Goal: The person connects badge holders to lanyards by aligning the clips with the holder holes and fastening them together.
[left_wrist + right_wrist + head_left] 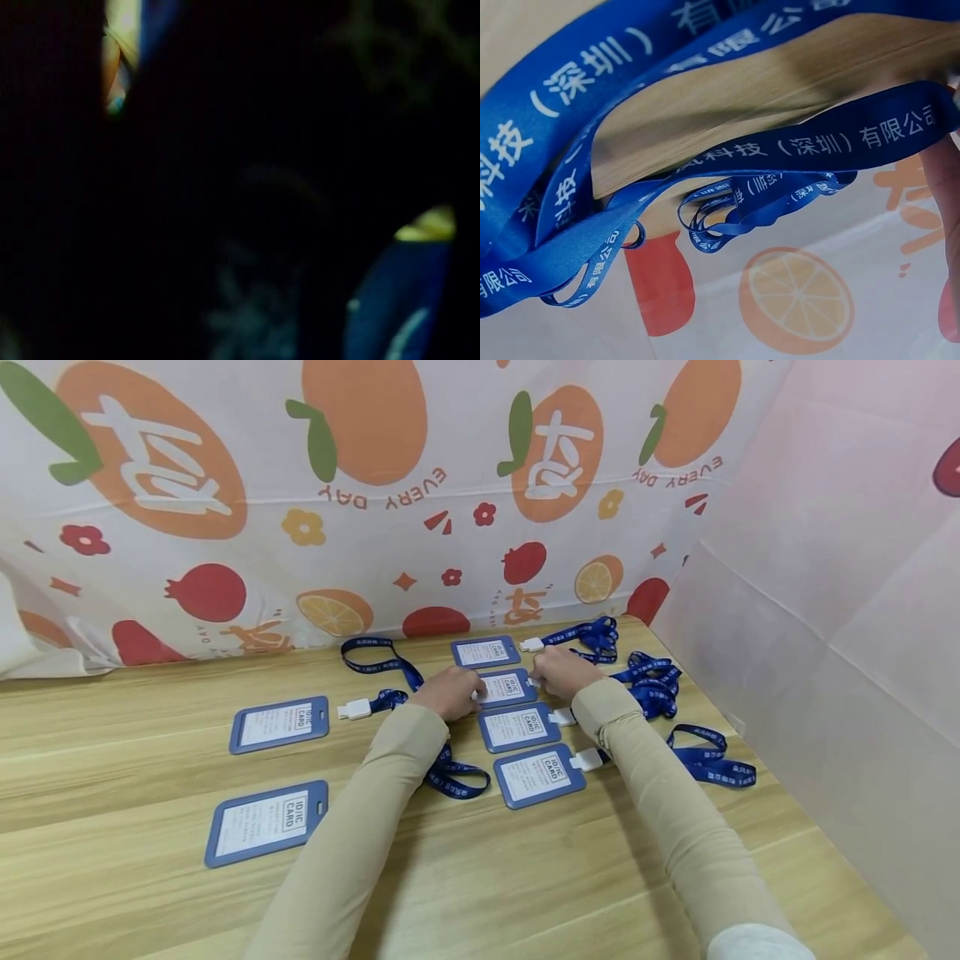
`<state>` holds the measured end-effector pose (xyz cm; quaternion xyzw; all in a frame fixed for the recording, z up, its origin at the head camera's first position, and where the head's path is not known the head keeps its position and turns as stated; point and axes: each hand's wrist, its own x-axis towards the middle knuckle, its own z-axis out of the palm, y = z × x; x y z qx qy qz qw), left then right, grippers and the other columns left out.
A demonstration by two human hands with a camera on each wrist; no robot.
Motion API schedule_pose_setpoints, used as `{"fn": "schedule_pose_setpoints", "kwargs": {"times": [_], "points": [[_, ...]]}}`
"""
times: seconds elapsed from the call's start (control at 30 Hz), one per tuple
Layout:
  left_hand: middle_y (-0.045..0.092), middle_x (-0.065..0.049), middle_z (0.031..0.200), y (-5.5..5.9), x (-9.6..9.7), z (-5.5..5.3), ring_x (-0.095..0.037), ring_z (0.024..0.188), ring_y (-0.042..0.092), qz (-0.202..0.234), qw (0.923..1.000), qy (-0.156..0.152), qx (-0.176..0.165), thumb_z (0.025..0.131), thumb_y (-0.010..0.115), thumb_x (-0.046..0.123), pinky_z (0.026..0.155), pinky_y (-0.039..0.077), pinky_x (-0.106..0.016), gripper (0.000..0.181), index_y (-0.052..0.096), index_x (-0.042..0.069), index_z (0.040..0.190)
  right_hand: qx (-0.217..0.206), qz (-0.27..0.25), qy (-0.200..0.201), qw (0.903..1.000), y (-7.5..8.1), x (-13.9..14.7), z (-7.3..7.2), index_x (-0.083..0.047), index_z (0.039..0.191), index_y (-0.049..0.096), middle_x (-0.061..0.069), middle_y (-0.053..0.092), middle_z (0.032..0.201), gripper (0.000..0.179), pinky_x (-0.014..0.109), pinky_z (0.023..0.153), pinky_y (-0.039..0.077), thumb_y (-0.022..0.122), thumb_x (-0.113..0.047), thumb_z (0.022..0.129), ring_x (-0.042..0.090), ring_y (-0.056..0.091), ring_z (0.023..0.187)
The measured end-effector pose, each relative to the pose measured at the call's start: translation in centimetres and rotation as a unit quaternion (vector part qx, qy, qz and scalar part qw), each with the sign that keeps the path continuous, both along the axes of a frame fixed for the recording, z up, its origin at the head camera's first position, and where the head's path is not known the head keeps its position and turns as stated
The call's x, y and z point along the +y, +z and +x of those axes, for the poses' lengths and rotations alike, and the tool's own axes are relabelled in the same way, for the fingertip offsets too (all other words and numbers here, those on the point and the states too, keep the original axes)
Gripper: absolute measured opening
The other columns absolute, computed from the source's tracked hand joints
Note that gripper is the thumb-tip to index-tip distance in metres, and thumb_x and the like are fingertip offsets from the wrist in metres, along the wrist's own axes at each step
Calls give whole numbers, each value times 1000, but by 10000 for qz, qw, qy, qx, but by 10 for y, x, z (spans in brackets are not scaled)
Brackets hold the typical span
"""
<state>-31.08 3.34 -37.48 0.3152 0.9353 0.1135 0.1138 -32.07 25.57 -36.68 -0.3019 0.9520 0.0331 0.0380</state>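
In the head view a blue-framed ID card holder (pixel 507 687) lies between the two hands. My left hand (pixel 446 692) grips its left edge with curled fingers. At its right end my right hand (pixel 567 673) pinches the white clip (pixel 533 682) of a blue lanyard (pixel 654 685); the fingers partly hide the clip. Lanyard bands (pixel 780 150) with white lettering fill much of the right wrist view, with part of the hand (pixel 943 180) at the edge. The left wrist view is almost wholly dark, with blue lanyard (pixel 397 300) showing at lower right.
In the same column lie another holder (pixel 486 652) behind and two nearer holders (pixel 521 727) (pixel 540 775), with clips at their right. Two more holders (pixel 240 742) (pixel 212 852) lie left on the wooden table (pixel 112 760). A loose lanyard clip (pixel 355 709) lies beside my left hand. Printed cloth (pixel 450 543) hangs behind.
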Motion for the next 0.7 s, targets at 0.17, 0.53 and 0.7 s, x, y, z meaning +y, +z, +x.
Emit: {"fn": "schedule_pose_setpoints", "kwargs": {"times": [0.17, 0.53, 0.7], "points": [[65, -14, 132, 0, 0, -1, -27, 108, 58, 19, 10000, -13, 21, 97, 70, 12, 106, 46, -43, 29, 72, 5, 125, 63, -68, 41, 9999, 0, 0, 1, 3, 104, 78, 15, 74, 97, 18, 28, 68, 54, 70, 9, 89, 22, 69, 82], [66, -14, 130, -1, -1, -1, -27, 110, 59, 7, 9999, -61, 106, 97, 70, 12, 106, 46, -43, 28, 73, 5, 124, 66, -86, -39, 9999, -3, -2, -2, 3, 107, 78, 15, 74, 99, 19, 28, 70, 55, 70, 8, 90, 21, 70, 83], [66, -14, 131, -1, -1, -1, -28, 110, 58, 24, 10000, -29, 60, 97, 70, 11, 107, 45, -43, 28, 73, 4, 125, -2, -72, -119, 9999, -4, -3, -2, 3, 108, 77, 15, 74, 100, 20, 27, 71, 55, 70, 8, 90, 21, 70, 84]]}}
